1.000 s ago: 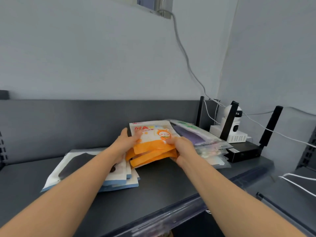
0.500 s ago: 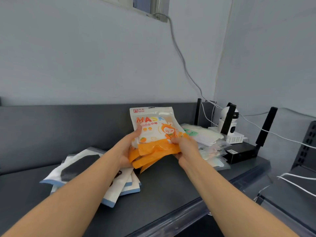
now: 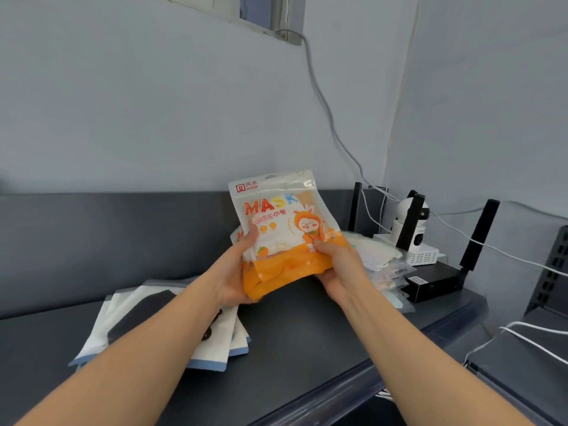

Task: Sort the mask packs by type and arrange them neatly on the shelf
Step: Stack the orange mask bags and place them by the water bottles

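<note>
Above the shelf (image 3: 307,339) centre, the left hand (image 3: 233,275) and right hand (image 3: 341,269) each gripped a side of the orange packs (image 3: 276,241), long axis upright toward 12 o'clock. Bare shelf lay directly beneath, between the white packs (image 3: 212,342) at 8 o'clock and clear packs (image 3: 378,259) at 3 o'clock; judged enough room to set down.

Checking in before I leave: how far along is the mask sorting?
Done: black-mask packs lie piled on the shelf, loosely fanned. In hand: left hand and right hand hold the orange packs together. Left: the pale packs beside the router remain jumbled.
</note>
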Available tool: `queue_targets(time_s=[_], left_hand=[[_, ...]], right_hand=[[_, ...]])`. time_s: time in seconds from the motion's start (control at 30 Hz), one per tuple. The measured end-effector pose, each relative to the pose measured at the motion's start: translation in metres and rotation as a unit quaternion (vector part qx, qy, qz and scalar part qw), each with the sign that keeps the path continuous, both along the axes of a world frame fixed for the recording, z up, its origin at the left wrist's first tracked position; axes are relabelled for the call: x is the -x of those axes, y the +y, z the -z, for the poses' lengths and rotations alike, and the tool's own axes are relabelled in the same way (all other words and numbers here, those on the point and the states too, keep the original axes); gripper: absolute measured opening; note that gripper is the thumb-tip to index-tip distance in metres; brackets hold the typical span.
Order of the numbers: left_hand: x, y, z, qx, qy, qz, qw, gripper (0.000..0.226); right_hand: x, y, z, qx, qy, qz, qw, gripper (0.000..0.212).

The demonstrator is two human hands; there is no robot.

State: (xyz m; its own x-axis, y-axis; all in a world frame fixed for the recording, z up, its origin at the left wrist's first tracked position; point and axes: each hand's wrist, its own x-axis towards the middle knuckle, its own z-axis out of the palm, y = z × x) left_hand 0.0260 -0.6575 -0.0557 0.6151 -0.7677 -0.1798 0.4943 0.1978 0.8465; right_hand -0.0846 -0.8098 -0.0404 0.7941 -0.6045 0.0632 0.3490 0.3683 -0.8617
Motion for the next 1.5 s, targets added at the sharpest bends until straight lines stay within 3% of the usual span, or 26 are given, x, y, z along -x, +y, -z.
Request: queue_targets(time_s=[0.1,0.2,0.27,0.37,0.5,0.63,0.8,0.93,1.13,1.2,1.37,1.5], left_hand=[[-0.002,-0.002,-0.001,0.077,0.0,-0.08,0.994,0.05],[-0.012,0.001,-0.007,0.046,-0.154,-0.16,0.974,0.055],[-0.017,0.008,-0.011,0.007,-0.264,-0.157,0.952,0.058],[-0.026,0.017,-0.008,-0.067,-0.353,-0.089,0.929,0.071],[-0.024,0.019,0.004,-0.101,-0.365,0.007,0.925,0.084],[-0.018,0.012,0.001,-0.071,-0.412,-0.065,0.906,0.066],[-0.027,0.018,0.011,-0.137,-0.405,0.062,0.902,0.088],[-0.035,0.012,0.013,-0.14,-0.433,-0.037,0.89,0.095],[-0.041,0.011,0.027,-0.112,-0.32,0.067,0.938,0.122],[-0.043,0.01,0.027,-0.092,-0.281,0.076,0.952,0.119],[-0.043,0.009,0.027,-0.137,-0.279,0.096,0.946,0.115],[-0.039,0.005,0.021,-0.17,-0.297,0.051,0.938,0.091]], right_hand=[[0.0,-0.004,0.006,0.056,0.019,0.01,0.998,0.047],[-0.002,-0.008,0.017,0.112,0.036,0.024,0.993,0.063],[-0.003,-0.007,0.021,0.166,0.052,0.029,0.984,0.063],[-0.007,-0.007,0.032,0.227,0.087,-0.004,0.97,0.066],[-0.015,-0.005,0.042,0.256,0.113,-0.084,0.957,0.069],[-0.02,-0.01,0.043,0.258,0.087,-0.037,0.961,0.074],[-0.022,-0.015,0.053,0.305,0.116,-0.082,0.942,0.093],[-0.025,-0.016,0.053,0.311,0.078,-0.053,0.946,0.083],[-0.028,-0.019,0.066,0.247,0.098,-0.115,0.957,0.085],[-0.029,-0.021,0.068,0.218,0.097,-0.123,0.963,0.083],[-0.027,-0.018,0.065,0.236,0.131,-0.127,0.955,0.079],[-0.024,-0.015,0.062,0.213,0.126,-0.121,0.961,0.068]])
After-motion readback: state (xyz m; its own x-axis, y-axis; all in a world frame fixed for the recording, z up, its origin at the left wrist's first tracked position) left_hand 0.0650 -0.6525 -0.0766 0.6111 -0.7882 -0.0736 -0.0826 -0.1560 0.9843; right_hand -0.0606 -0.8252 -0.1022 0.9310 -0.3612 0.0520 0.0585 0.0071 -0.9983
